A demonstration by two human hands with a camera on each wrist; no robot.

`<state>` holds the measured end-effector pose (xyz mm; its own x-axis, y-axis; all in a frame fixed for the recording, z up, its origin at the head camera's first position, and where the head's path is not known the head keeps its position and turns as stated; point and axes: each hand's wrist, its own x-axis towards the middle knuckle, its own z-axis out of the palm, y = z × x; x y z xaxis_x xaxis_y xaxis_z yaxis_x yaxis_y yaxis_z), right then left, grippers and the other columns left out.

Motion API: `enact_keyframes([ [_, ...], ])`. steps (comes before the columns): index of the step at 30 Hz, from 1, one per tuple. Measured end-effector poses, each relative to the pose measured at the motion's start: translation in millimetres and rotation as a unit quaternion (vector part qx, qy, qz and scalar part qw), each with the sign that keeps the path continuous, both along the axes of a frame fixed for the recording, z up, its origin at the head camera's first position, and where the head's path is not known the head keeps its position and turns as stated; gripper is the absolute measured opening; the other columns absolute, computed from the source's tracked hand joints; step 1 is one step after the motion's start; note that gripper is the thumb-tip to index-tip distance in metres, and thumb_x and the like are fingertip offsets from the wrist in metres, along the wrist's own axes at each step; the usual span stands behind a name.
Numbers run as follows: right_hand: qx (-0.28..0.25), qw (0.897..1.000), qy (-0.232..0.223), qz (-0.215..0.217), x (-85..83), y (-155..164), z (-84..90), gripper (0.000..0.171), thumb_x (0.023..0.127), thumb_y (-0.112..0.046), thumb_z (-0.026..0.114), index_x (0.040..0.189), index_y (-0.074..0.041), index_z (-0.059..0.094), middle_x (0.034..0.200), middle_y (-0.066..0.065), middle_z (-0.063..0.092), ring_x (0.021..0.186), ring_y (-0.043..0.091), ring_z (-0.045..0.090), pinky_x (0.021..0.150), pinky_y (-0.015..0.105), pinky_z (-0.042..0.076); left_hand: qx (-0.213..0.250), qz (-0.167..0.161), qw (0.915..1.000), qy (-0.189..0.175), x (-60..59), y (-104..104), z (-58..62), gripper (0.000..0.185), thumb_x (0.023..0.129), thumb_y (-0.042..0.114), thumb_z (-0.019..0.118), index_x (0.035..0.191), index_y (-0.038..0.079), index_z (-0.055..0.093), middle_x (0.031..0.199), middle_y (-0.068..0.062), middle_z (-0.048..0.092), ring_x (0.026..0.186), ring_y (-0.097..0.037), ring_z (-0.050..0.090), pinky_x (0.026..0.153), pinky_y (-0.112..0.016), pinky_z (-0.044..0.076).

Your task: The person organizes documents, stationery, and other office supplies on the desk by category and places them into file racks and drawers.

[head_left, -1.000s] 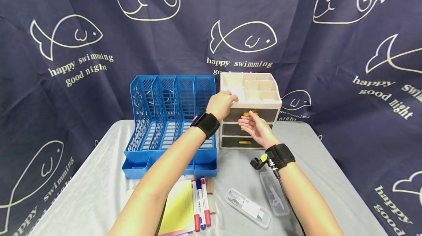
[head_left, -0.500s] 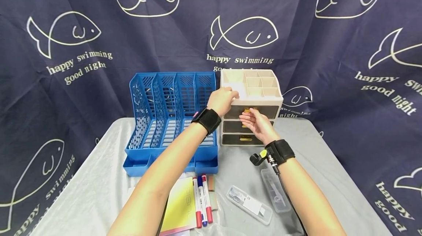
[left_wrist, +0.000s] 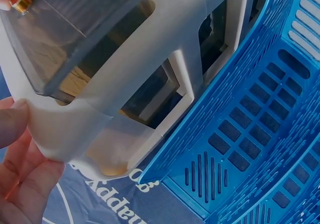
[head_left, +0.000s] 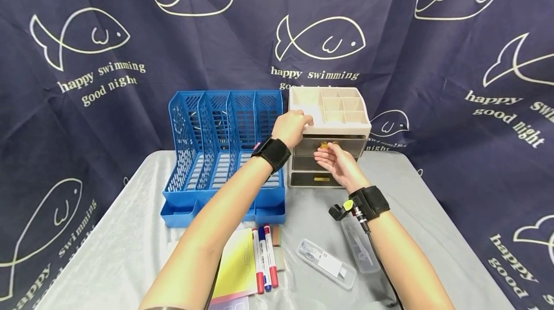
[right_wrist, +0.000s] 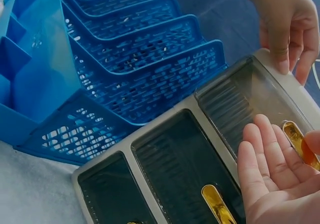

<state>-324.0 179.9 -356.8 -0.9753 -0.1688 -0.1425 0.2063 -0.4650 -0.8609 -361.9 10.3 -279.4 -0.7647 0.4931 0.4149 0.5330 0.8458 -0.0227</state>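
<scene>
A white desktop drawer organizer (head_left: 337,130) with dark see-through drawers stands at the back of the table. My left hand (head_left: 291,128) grips its top front edge; in the left wrist view the thumb (left_wrist: 11,124) lies on one side of that edge and the fingers on the other. With thumb and finger my right hand (head_left: 339,166) pinches the gold handle (right_wrist: 298,138) of the top drawer (left_wrist: 65,39). That drawer sticks out a little from the frame, and a dark gap shows above it. The two lower drawers are in; the middle drawer's handle (right_wrist: 218,204) shows below my fingers.
A blue file rack (head_left: 225,199) stands just left of the organizer. Nearer lie a yellow notebook (head_left: 235,264), several markers (head_left: 270,257) and two clear plastic cases, one case (head_left: 326,263) in the open and another case (head_left: 360,245) beside my right forearm. A printed curtain (head_left: 207,50) hangs behind.
The top drawer has come out slightly toward me, drawn by the right hand on its handle. My left hand has kept its grip on the organizer's edge. The head view has tilted slightly.
</scene>
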Motion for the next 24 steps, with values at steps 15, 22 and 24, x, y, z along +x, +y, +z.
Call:
enact_keyframes([
  [15,0.021,0.999,0.035,0.006,26.7,-0.4,-2.3,0.033,0.102,-0.018,0.038,0.086,-0.006,0.065,0.082,0.005,0.071,0.078,0.015,0.068,0.078,0.023,0.053,0.008,0.001,1.0000,0.000,-5.0,-1.5,6.0,0.027,0.086,0.007,0.065,0.110,0.018,0.069,0.100,-0.003,0.068,0.090,-0.020,0.064,0.078,-0.033,0.053],
  [22,0.024,0.998,0.053,0.011,41.1,2.8,-8.8,0.033,0.102,-0.018,0.038,0.087,-0.007,0.065,0.083,0.005,0.071,0.079,0.014,0.068,0.080,0.024,0.053,0.013,0.006,0.9998,-0.011,-5.6,-0.7,4.3,0.024,0.087,0.006,0.063,0.109,0.015,0.070,0.102,-0.005,0.069,0.092,-0.021,0.065,0.082,-0.034,0.051],
  [24,0.025,0.998,0.053,0.012,44.2,3.2,-10.3,0.033,0.102,-0.018,0.038,0.087,-0.007,0.066,0.083,0.005,0.071,0.079,0.014,0.068,0.079,0.024,0.053,0.016,0.009,0.9997,-0.016,-5.9,-0.3,4.0,0.024,0.088,0.006,0.063,0.109,0.014,0.070,0.103,-0.005,0.069,0.094,-0.021,0.064,0.083,-0.034,0.051],
])
